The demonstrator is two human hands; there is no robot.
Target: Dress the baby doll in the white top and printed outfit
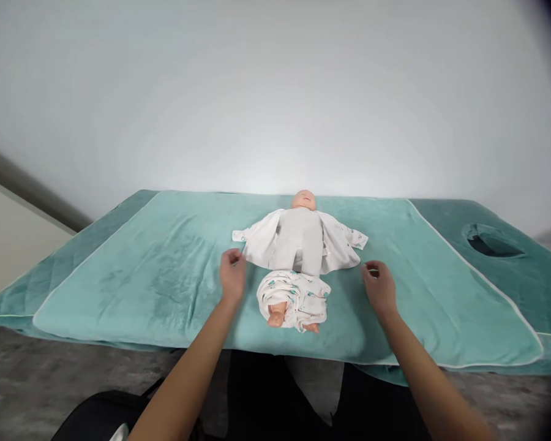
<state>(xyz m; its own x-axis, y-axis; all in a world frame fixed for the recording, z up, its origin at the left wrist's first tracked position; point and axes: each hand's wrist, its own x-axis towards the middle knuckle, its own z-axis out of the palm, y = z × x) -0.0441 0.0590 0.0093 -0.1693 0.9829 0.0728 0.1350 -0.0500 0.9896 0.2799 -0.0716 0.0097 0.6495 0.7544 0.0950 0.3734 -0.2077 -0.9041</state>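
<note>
A baby doll [304, 199] lies on its back, its head at the far side and its bare feet toward me. A white long-sleeved baby top [341, 248] is spread wide at both sides of its grey-white torso. Patterned white baby pants [295, 289] are bunched around its lower legs. My left hand [233, 274] is at the top's left lower corner, fingers loosely curled; whether the fingertips touch the cloth is unclear. Just beside the right lower corner is my right hand [379, 285], fingers bent with a gap at the thumb and nothing visible in them.
A soft green cover [133, 275] with white piping lies over the padded bed [454, 214]. The bed has a face hole [493, 241] at the right. Behind it stands a white wall [275, 92]. A black bag [98, 416] is on the floor at the lower left.
</note>
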